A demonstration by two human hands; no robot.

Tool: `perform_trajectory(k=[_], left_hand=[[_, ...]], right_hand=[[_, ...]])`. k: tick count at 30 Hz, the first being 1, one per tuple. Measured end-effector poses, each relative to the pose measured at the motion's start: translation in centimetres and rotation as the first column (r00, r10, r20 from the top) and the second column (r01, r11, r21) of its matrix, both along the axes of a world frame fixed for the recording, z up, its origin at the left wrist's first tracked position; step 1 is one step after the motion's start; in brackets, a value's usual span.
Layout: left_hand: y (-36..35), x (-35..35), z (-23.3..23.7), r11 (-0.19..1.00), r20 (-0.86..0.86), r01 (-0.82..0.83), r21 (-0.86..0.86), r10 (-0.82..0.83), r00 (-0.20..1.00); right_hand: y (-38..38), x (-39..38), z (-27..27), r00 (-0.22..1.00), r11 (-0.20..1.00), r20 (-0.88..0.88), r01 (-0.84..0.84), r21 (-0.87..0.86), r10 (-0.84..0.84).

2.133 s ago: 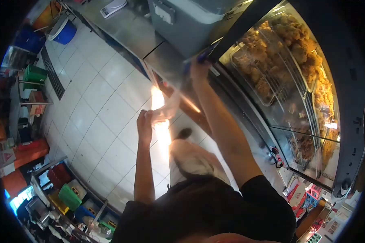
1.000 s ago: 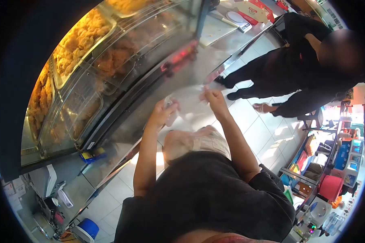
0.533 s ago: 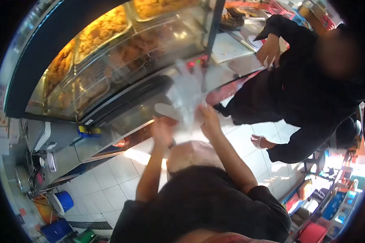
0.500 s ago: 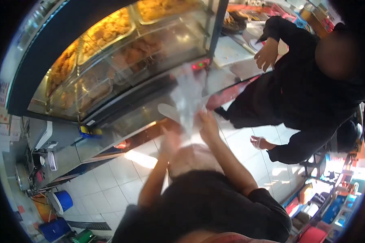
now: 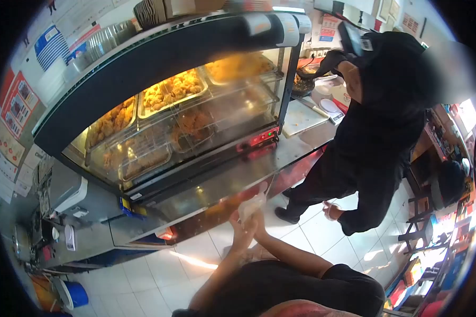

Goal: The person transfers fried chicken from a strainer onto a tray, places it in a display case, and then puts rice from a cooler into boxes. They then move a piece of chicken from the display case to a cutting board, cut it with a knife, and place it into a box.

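A crumpled, translucent white plastic piece (image 5: 252, 206) is bunched up between my hands, low in front of the steel counter. My left hand (image 5: 242, 227) is closed against it from the left. From the right, my right hand (image 5: 257, 223) wraps round its lower part, touching my left hand. Beyond them stands a glass display cabinet (image 5: 79, 153) with metal trays of fried food (image 5: 172, 92) under a warm light.
To the right stands a co-worker (image 5: 375, 127) in black, one hand at a dark device (image 5: 349, 39). Behind that person lie a cutting board (image 5: 301, 119) and a knife (image 5: 314, 107). A blue bucket (image 5: 76, 294) sits on the floor at lower left.
My hands have come together, and the plastic that was spread between them is now bunched up. The view has shifted, showing more of the cabinet's top. The co-worker's upper arm is raised near the device.
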State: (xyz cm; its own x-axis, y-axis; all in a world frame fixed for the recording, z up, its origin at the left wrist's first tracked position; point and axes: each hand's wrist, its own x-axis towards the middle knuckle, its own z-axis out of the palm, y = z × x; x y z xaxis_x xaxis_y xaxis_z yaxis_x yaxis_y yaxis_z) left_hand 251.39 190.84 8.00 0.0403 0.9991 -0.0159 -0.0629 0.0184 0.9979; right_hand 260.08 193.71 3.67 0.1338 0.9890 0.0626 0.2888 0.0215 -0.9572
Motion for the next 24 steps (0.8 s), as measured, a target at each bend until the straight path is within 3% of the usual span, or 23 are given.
perform_trajectory(k=[3,4,7,8,11,13,16,17,19,20,21,22,23,24], left_hand=[[1.6,-2.2,-0.5,0.974,0.182,-0.071,-0.214,0.112,0.977],[2.0,-3.3,-1.2,0.961,0.235,-0.092,-0.260,0.155,0.959],[1.2,-6.4,-0.7,0.915,0.423,-0.103,-0.391,0.278,0.862],[0.7,-7.4,-0.8,0.901,0.408,-0.118,-0.417,0.301,0.862],[0.2,-10.0,-0.8,0.870,0.375,-0.176,-0.461,0.371,0.850],[0.4,-11.3,-0.6,0.859,0.387,-0.245,-0.450,0.435,0.813],[0.6,-13.4,-2.6,0.863,0.335,-0.213,-0.458,0.389,0.858],[0.9,-13.6,-2.3,0.872,0.326,-0.197,-0.448,0.365,0.872],[1.4,-13.9,-1.8,0.859,0.136,-0.273,-0.434,0.361,0.923],[1.8,-14.1,-1.3,0.854,0.036,-0.309,-0.418,0.355,0.934],[2.3,-14.9,-0.6,0.918,-0.145,-0.303,-0.256,0.274,0.951],[2.8,-15.9,0.3,0.963,-0.330,-0.254,-0.091,0.211,0.920],[3.4,-16.5,1.5,0.984,-0.507,-0.165,0.064,0.174,0.844],[3.8,-16.6,3.7,0.978,-0.549,-0.160,0.136,0.209,0.809]], right_hand=[[0.2,-3.2,2.9,0.973,0.990,0.204,0.084,0.111,-0.106],[0.3,-4.4,1.7,0.974,0.988,0.162,0.154,0.028,-0.156],[1.1,-6.9,-4.4,0.969,0.939,-0.031,0.245,0.240,-0.245],[0.5,-7.4,-2.8,0.895,0.983,-0.407,0.152,-0.098,-0.179],[-0.9,-7.8,2.0,0.606,0.947,-0.776,-0.110,-0.303,-0.178],[-1.5,-8.2,2.2,0.629,0.864,-0.723,-0.157,-0.478,-0.286],[-2.2,-8.8,-0.5,0.636,0.709,-0.650,-0.220,-0.670,-0.416],[-2.0,-8.6,-1.1,0.647,0.694,-0.669,-0.290,-0.659,-0.366],[-2.5,-7.8,-2.2,0.655,0.646,-0.709,-0.427,-0.633,-0.261],[-2.9,-7.6,-2.0,0.849,0.678,-0.528,-0.376,-0.632,-0.021],[-3.3,-7.5,-0.6,0.941,0.719,-0.269,-0.333,-0.611,0.207],[-3.6,-7.3,0.8,0.920,0.763,0.036,-0.301,-0.572,0.391],[-4.2,-6.9,3.5,0.947,0.893,0.141,-0.212,-0.398,0.287],[-4.9,-6.5,7.0,0.962,0.973,0.221,-0.118,-0.201,0.162]])
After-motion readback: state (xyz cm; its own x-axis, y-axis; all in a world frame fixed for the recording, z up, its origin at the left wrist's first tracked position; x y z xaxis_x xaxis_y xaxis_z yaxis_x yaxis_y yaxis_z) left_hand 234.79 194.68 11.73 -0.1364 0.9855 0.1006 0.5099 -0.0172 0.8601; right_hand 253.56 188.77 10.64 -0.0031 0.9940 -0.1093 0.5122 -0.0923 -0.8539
